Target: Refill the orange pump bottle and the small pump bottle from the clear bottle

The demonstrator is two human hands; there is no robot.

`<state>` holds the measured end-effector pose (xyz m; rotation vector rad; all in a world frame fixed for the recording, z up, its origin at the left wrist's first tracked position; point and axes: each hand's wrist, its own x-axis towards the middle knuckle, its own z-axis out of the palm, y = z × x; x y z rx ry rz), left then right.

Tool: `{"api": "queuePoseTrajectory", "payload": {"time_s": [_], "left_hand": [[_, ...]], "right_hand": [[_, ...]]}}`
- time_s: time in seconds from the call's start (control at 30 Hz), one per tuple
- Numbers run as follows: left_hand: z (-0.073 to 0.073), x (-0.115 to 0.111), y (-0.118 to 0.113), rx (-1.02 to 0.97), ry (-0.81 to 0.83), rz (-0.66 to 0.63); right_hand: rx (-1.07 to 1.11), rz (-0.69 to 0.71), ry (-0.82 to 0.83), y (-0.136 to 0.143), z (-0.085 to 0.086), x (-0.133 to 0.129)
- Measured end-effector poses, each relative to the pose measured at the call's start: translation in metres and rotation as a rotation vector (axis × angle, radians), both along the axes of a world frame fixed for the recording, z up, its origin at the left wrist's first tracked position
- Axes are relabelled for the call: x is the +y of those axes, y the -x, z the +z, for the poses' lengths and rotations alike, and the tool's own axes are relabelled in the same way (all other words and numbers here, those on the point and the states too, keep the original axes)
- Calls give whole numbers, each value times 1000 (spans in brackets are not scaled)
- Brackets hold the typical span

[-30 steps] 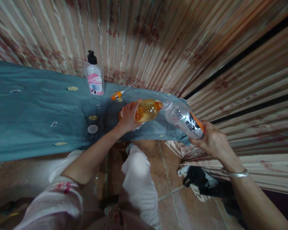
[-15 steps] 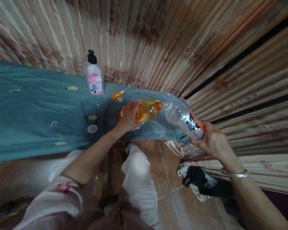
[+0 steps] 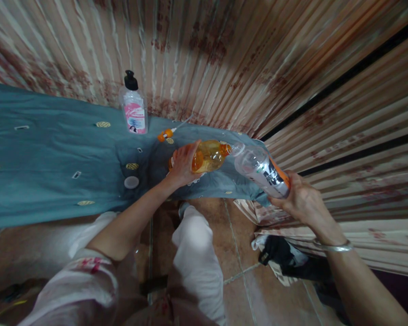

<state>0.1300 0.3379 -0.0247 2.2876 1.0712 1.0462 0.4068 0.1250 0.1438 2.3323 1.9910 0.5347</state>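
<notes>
My left hand (image 3: 183, 164) is wrapped round an amber bottle (image 3: 211, 155), which lies tilted on its side with its neck toward the right. Its mouth meets the neck of a clear plastic bottle (image 3: 253, 164) with an orange and black label. That clear bottle slants, base down to the right, and my right hand (image 3: 301, 194) grips it near the base. Whether liquid is passing between the two necks I cannot tell. Behind my left hand an orange pump top (image 3: 166, 135) with a thin tube lies on the blue-green cloth. A white cap (image 3: 131, 182) rests left of my forearm.
A clear pump bottle (image 3: 135, 113) with a black top and pink label stands at the back of the cloth-covered surface (image 3: 54, 149). Pleated curtains (image 3: 177, 54) hang behind and to the right. Dark and white fabric (image 3: 282, 253) lies low on the right, by the tiled floor (image 3: 238, 280).
</notes>
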Motion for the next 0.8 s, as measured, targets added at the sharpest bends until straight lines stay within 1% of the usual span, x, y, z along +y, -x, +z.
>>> {"api": "queuePoseTrajectory", "payload": {"time_s": [0.13, 0.27, 0.8], "left_hand": [[3, 0, 2, 0, 8, -16], [2, 0, 1, -3, 18, -14], [1, -1, 1, -8, 9, -2]], "right_hand": [[-3, 17, 7, 0, 0, 0], [-1, 34, 2, -3, -1, 0], [8, 28, -4, -2, 0, -1]]}}
